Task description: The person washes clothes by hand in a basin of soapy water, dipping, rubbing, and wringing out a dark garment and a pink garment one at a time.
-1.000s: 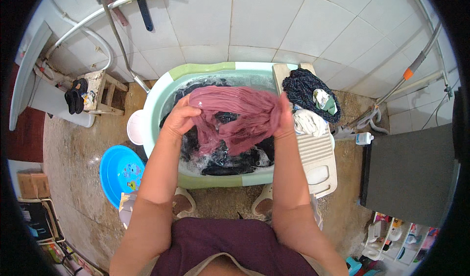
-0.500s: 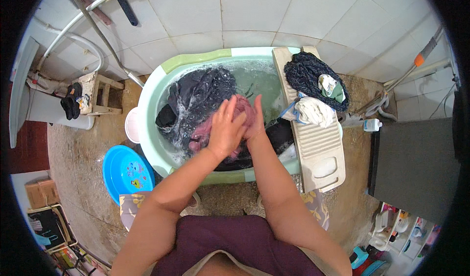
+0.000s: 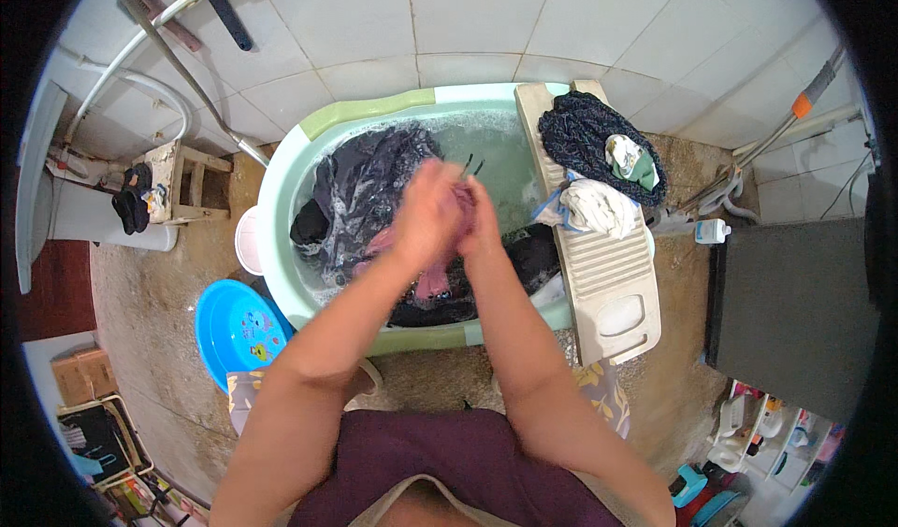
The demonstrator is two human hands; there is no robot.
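Over the pale green tub (image 3: 278, 211), my two hands are closed together on a wet pink cloth (image 3: 433, 282). My left hand (image 3: 428, 211) is blurred by motion and presses the cloth from the left. My right hand (image 3: 480, 220) is wrapped round its right side, with pink showing between the two. Part of the cloth hangs below my hands toward the water. Soaked dark clothes (image 3: 360, 186) lie to the left in soapy water, and another black garment (image 3: 531, 263) sits by the tub's right end.
A beige washboard (image 3: 608, 279) spans the tub's right end, carrying a dark patterned garment (image 3: 585, 129) and a white cloth (image 3: 599, 211). A blue basin (image 3: 213, 340) and a small wooden stool (image 3: 192, 186) stand at left. A white bottle (image 3: 711, 231) is at right.
My hands have come together round the pink cloth, from fingers stretched out to fingers curled in. The cloth is bunched tighter, with its lower end hanging down. The view has shifted slightly.
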